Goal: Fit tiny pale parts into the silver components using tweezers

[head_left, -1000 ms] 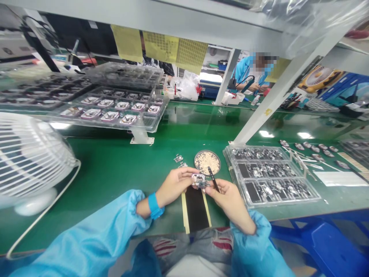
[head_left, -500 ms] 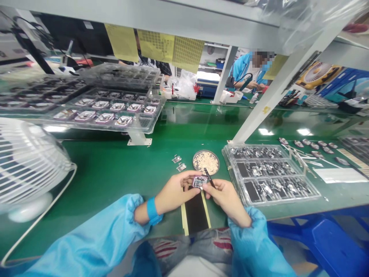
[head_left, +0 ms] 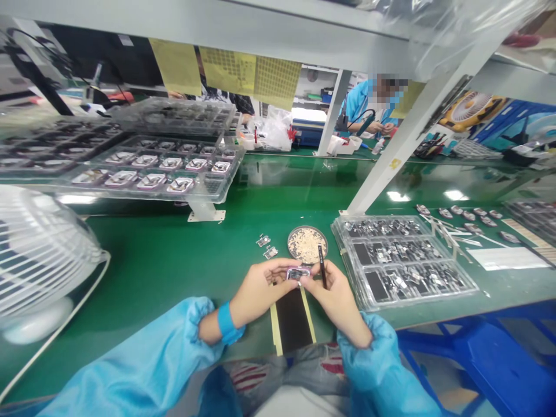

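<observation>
A small purple-rimmed device (head_left: 297, 273) is held between both hands, above a black mat (head_left: 294, 321) edged with yellow tape. My left hand (head_left: 260, 291) grips its left side with thumb and fingers. At its right side, my right hand (head_left: 333, 296) pinches the device and also holds black tweezers (head_left: 322, 263), which point up and away. Just beyond the hands is a round dish (head_left: 306, 243) of small pale and dark bits. Two small metal parts (head_left: 270, 252) lie left of the dish.
Right of the hands stands a clear compartment tray (head_left: 403, 260) of small parts. A white fan (head_left: 41, 249) is at the left. Trays of devices (head_left: 152, 168) rest on a raised shelf. Farther right lie more devices and white strips. A person in blue sits across the bench.
The device is tilted more edge-on. The tweezers have swung from leaning left to nearly upright, and my right hand has turned with them. The whole view has shifted slightly.
</observation>
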A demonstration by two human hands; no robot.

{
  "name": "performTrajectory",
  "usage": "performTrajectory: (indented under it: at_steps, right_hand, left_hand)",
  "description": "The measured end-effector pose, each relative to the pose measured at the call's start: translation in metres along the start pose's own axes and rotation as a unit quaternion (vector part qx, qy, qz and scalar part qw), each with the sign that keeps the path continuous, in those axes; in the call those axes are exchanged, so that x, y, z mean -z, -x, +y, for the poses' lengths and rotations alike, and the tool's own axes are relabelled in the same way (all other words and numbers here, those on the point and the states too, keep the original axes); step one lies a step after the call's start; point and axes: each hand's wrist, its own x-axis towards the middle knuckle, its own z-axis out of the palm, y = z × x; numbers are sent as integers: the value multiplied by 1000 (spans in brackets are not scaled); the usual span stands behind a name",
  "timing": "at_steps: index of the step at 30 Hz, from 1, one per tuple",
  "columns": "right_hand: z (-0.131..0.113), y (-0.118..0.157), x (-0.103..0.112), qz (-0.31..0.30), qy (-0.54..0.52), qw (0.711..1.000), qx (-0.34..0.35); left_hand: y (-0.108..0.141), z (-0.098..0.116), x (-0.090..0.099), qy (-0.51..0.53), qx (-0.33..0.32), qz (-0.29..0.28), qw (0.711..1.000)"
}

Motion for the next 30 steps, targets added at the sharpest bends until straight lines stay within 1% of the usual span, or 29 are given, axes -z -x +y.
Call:
performTrajectory:
  at_steps: [1, 3, 5, 7, 9, 11, 13, 15, 17, 20, 22, 24, 26, 28, 30]
  right_hand:
    - [0, 1, -3, 5, -8, 1000, 7]
    - [0, 2, -9, 7, -30, 999, 12]
    - [1, 3, -15, 12, -58, 998, 9]
    - [2, 3, -19, 10, -77, 997, 5]
    - [2, 2, -21, 6, -71, 997, 6]
    - [2, 1, -20, 10, -47, 999, 15]
    - [0, 1, -18, 19, -26, 999, 27]
    - [-1, 2, -18, 26, -17, 999, 35]
    - [-2, 3, -19, 29, -15, 999, 43]
    - [-2, 5, -23, 37, -15, 998, 56]
    - [-2, 4, -24, 39, -13, 997, 58]
    - [-2, 3, -22, 29, -1, 998, 50]
    - [-2, 1, -18, 18, 39, 998, 50]
    - [-4, 0, -11, 6, 88, 993, 74]
    - [-7, -1, -6, -5, 121, 985, 120]
  left_hand:
    - [0, 0, -1, 41, 9, -4, 999]
    - [0, 2, -4, 91, 22, -9, 996]
    - [0, 3, -6, 113, 23, -10, 993]
    - [1, 2, -7, 116, 11, -8, 993]
    - [2, 1, -8, 74, -18, 7, 997]
    - [2, 0, -7, -26, -52, 31, 998]
    - [4, 2, -7, -135, -77, 37, 987]
    - [5, 5, -7, -192, -91, 32, 977]
    - [8, 7, -8, -203, -100, 41, 973]
    - [12, 8, -10, -188, -117, 71, 973]
    - [13, 6, -11, -173, -123, 79, 974]
    - [12, 3, -12, -155, -111, 81, 978]
    - [10, -1, -11, -140, -92, 79, 983]
    - [8, -2, -11, -142, -84, 76, 983]
    - [6, -1, -11, -163, -93, 71, 980]
